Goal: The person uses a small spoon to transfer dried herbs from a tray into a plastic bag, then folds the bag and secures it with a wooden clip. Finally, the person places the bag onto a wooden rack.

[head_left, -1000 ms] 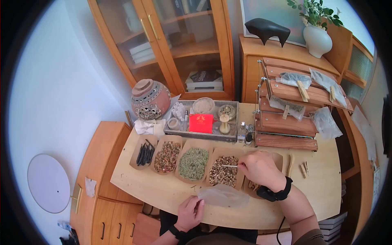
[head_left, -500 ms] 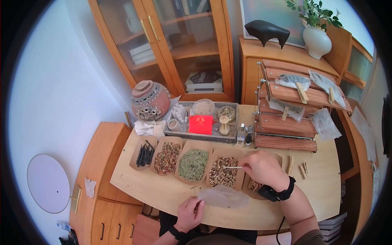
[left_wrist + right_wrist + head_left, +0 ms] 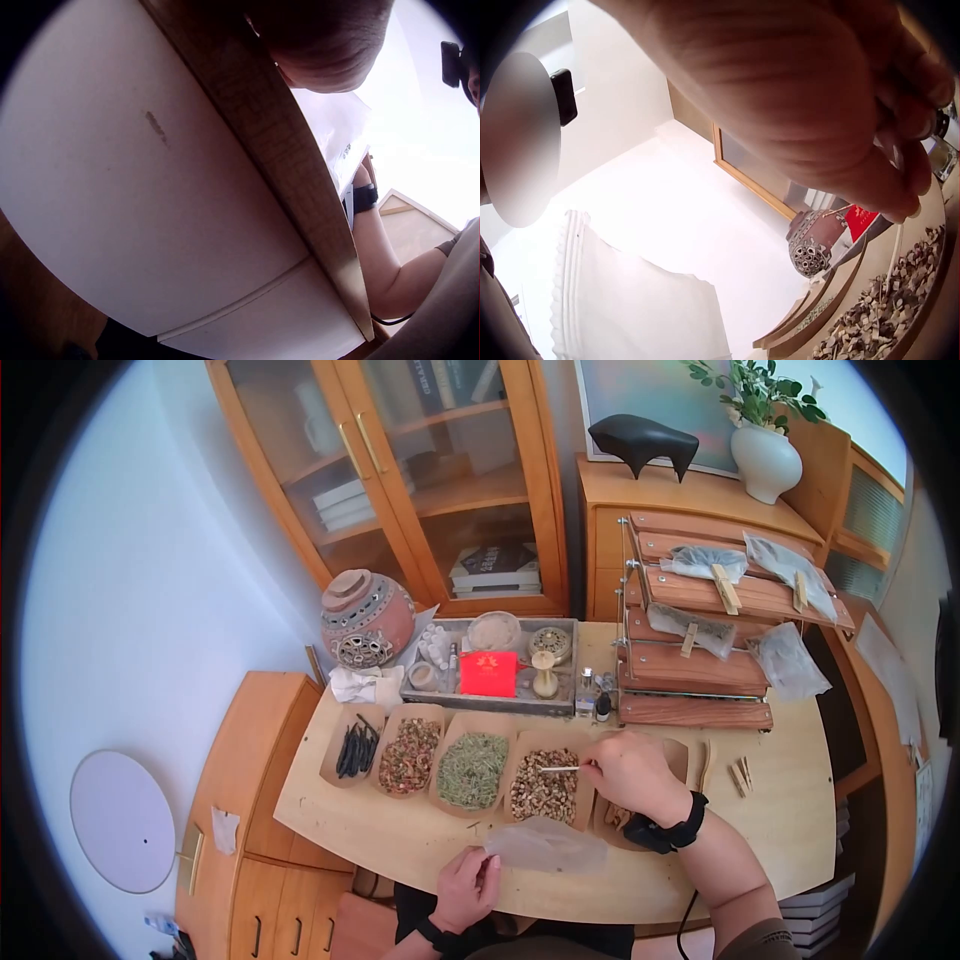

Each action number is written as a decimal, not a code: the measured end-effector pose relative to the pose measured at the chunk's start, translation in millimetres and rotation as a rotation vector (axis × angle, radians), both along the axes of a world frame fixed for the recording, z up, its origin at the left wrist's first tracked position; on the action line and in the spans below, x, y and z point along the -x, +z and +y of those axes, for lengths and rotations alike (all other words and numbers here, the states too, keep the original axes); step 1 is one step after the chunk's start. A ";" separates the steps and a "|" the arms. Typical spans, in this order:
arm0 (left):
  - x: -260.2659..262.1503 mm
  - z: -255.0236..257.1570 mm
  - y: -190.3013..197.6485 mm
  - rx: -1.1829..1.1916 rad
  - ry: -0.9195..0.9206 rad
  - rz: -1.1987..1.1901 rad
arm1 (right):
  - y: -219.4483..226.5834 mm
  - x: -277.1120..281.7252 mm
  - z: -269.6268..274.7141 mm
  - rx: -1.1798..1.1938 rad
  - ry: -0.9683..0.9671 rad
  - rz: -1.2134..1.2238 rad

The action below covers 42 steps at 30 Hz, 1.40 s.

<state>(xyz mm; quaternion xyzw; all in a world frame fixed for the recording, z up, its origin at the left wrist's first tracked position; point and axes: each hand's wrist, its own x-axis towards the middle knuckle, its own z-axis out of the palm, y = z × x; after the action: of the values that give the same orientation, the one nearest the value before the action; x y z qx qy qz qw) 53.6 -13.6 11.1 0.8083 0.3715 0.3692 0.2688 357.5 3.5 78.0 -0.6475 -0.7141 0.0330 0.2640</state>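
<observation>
My right hand (image 3: 635, 775) pinches a thin white stick (image 3: 561, 768) between thumb and fingertips. The stick's far end reaches into a heap of chopped brown and pale dried pieces (image 3: 541, 795) in a paper tray; the right wrist view shows the same stick (image 3: 895, 255) slanting down to them. At the table's front edge, my left hand (image 3: 466, 888) pinches the corner of a translucent bag (image 3: 550, 844), which lies flat in front of the trays. In the left wrist view, the bag (image 3: 330, 131) shows beyond the table edge.
To the left stand trays of green dried herb (image 3: 473, 770), reddish petals (image 3: 409, 757) and dark pods (image 3: 357, 748). Another tray is partly under my right forearm. Behind are a grey box (image 3: 480, 707), a clay pot (image 3: 367, 610) and a tiered wooden rack (image 3: 697, 710). Clothespins (image 3: 741, 777) lie right.
The stick's tip has shifted slightly within the chopped pieces as my right hand moved a little. My left hand keeps its pinch on the bag. The head view has tilted slightly.
</observation>
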 end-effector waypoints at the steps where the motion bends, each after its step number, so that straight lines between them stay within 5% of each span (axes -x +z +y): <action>1: 0.3 0.3 0.1 -0.011 -0.002 0.009 | -1.1 -0.3 0.5 0.002 0.000 0.000; 18: 3.2 2.4 -5.2 -0.035 -0.020 0.027 | -2.5 -10.9 -1.4 0.106 0.029 0.016; 31: 2.9 2.3 -3.8 -0.045 -0.025 0.025 | 36.0 -27.3 -8.8 0.112 -0.016 0.080; 42: 3.0 2.1 -7.7 -0.120 -0.030 -0.018 | 5.3 -17.9 -1.9 0.282 0.085 -0.037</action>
<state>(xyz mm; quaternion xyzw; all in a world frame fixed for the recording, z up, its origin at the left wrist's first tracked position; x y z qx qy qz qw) 50.6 -11.5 3.4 0.8251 0.3341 0.3939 0.2288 375.4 1.6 83.3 -0.6477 -0.7340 0.1321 0.1557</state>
